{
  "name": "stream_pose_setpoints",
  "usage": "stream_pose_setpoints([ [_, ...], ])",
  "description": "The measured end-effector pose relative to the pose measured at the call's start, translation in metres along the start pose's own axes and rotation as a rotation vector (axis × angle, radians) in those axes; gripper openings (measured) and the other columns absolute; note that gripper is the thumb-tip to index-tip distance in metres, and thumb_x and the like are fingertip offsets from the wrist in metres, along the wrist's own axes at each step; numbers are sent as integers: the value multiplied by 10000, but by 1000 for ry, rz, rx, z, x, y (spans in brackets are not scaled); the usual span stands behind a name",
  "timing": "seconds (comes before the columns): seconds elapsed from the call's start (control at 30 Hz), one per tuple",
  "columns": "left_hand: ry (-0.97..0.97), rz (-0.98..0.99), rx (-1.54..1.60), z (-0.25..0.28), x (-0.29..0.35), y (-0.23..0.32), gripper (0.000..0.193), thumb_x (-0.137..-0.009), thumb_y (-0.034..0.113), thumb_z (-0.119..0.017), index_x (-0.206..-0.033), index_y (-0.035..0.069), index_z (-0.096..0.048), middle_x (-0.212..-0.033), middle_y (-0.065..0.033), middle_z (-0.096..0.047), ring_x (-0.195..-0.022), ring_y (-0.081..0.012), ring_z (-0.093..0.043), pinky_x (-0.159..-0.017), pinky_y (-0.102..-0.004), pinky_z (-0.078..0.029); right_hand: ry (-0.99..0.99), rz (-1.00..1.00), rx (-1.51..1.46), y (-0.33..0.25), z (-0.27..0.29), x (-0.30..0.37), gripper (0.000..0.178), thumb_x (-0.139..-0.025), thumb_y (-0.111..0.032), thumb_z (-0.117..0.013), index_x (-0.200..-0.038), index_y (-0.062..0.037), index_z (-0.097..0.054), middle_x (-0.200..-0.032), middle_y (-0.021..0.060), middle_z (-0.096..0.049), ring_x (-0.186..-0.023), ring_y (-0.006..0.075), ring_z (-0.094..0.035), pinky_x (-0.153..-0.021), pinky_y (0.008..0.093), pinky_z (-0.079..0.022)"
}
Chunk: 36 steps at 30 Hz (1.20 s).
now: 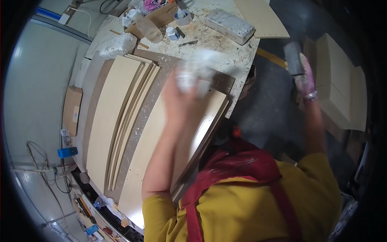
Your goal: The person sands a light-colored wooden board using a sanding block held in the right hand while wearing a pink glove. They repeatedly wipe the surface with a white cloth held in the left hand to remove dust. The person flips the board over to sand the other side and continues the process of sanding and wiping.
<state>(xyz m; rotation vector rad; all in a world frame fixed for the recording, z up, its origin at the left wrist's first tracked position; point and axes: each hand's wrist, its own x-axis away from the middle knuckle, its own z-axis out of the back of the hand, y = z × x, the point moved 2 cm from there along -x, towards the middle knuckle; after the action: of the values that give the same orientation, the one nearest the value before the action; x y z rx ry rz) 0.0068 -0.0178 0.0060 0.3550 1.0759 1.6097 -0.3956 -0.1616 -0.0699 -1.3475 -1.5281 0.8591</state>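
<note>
Left hand (183, 94) grasps a white wad (203, 66), motion-blurred, cloth or something else, can't tell; fingers curl round it. It's over the far end of the near board (156, 127); contact with the board can't be told. Right hand (305, 80) grips a grey block (293, 58), out to the right past the worktop (229, 56) edge, above the floor, well apart from the board.

Near board lies pale face up on the worktop, glossy glare along its right side, more board edges under it. Board stack (117, 88) lies to its left, brown gap between. Beyond: white brick (229, 26), white bottle (172, 33), clear cup (149, 30), dark strip (188, 43). Carton (338, 80) stands right.

Risks, my judgement: near board sits close to the worktop edge, so a hard sideways push could shift it or tip it off. Grit caught in the wad could scratch the glossy face. Loose grip on the grey block could drop it to the floor. A wide left-hand swing could knock the bottle. Stack edges look uneven, so a bump could make the top board slide.
</note>
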Motion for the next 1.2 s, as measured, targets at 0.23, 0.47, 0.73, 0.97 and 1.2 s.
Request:
stream_pose_setpoints([
  [0.23, -547, -556, -78, -143, 54, 40, 443, -751, 149, -670, -1175, 65, -574, -1031, -163, -597, -982, -345, -567, -840, -416, -482, -48, -75, -69, 22, 3, -15, 425, -1002, -373, -470, -1283, -56, -502, -1119, 135, -631, -896, 217, -649, -757, 337, -532],
  [0.47, -115, 218, -169, 9, 40, 32, 326, -851, 329, -663, -1015, 47, -668, -942, -172, -664, -893, -336, -623, -788, -419, -486, -453, 135, 634, -9, -78, -30, 551, -978, -293, -512, -1449, -53, -356, -1349, 70, -496, -1169, 155, -505, -949, 313, -437],
  [0.73, 243, 447, -448, 87, 77, -97, 311, -853, 300, -618, -903, -2, -563, -846, -235, -657, -808, -426, -626, -695, -451, -482, -1073, 897, 1452, 63, -231, 65, 625, -868, -493, -553, -1431, -249, -430, -1269, 184, -521, -1203, 350, -504, -943, 446, -455],
  [0.97, 283, 440, -564, 85, 71, -88, 294, -847, 298, -603, -871, 10, -548, -726, -246, -615, -700, -446, -595, -619, -483, -463, -969, 888, 1314, 96, -310, 34, 546, -887, -446, -535, -1371, -197, -490, -1434, 136, -446, -1300, 353, -436, -1022, 460, -411],
  [1.2, 271, 401, -561, 80, 68, -85, 298, -836, 307, -619, -885, 19, -559, -737, -243, -627, -701, -442, -609, -618, -499, -474, -903, 1147, 1280, 84, -266, 45, 583, -849, -312, -654, -1382, -165, -470, -1215, 181, -539, -1118, 367, -534, -952, 465, -465],
])
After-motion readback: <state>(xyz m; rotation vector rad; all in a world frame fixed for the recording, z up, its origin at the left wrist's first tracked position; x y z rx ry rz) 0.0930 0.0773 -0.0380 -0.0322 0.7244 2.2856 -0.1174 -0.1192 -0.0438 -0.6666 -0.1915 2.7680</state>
